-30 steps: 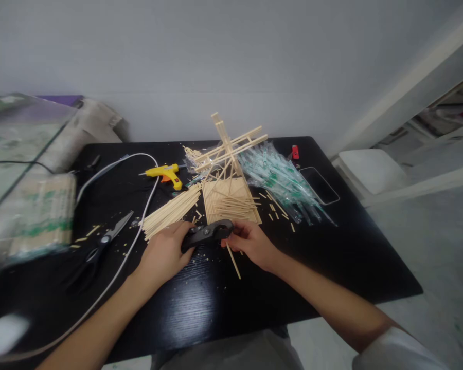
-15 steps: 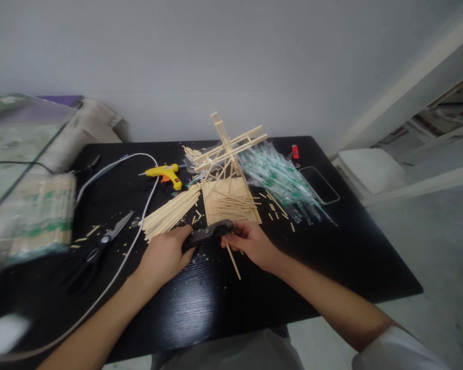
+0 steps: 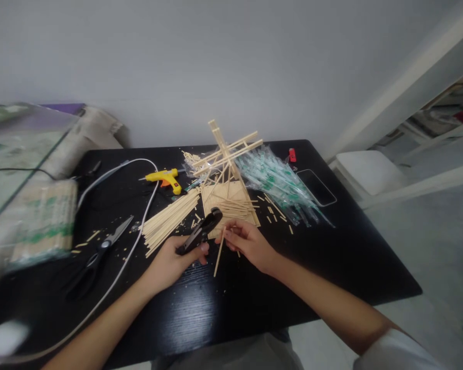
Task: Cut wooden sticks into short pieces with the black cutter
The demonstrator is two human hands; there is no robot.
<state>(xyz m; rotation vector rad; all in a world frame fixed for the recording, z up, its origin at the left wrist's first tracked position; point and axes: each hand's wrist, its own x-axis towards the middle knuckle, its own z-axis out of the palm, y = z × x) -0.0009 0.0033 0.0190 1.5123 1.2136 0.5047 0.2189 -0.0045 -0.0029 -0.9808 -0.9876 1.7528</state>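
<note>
My left hand (image 3: 173,262) grips a black cutting plier (image 3: 200,231), its jaws pointing up and to the right. My right hand (image 3: 246,242) pinches a thin wooden stick (image 3: 218,253) that slants down to the left, close beside the plier's jaws. Just behind both hands stands a stick structure (image 3: 227,169) on a flat base of sticks (image 3: 231,203). A loose bundle of sticks (image 3: 170,218) lies to the left of the base.
On the black table (image 3: 332,257) lie a yellow glue gun (image 3: 165,178), its white cable (image 3: 139,226), black scissors (image 3: 100,252), a pile of plastic-wrapped sticks (image 3: 281,185), a phone (image 3: 317,187) and a red lighter (image 3: 292,154). Packs of sticks (image 3: 38,221) sit far left.
The plier has swung from lying level to pointing up-right in my left hand. The stick in my right hand has tilted to slant down-left. The view has shifted slightly.
</note>
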